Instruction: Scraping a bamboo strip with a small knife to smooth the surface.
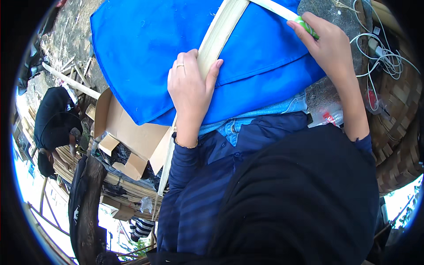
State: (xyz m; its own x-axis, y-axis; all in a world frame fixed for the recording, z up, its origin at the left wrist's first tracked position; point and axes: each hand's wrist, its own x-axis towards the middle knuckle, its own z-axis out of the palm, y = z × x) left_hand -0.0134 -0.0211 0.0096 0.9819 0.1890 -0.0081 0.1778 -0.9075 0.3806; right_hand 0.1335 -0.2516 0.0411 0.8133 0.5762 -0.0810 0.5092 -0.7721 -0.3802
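Observation:
A long, pale split-bamboo strip [219,37] slants across a blue cloth [145,53] spread over my lap. My left hand [191,86] is closed round the strip, thumb on its right edge. The strip's lower end comes out beside my left forearm and points down past my sleeve. In my right hand [327,42] is a knife [274,8] with a pale blade and a green-and-white handle, gripped with the thumb along the handle. The blade's far end meets the strip at the top edge of the view; the exact contact is cut off.
An open cardboard box [132,132] stands at my left, near a dark log [92,190]. Another person [57,117] in black bends over at the far left. Tangled white cable [388,59] and woven baskets [397,128] are on the right. Clear plastic [329,118] lies beside my right arm.

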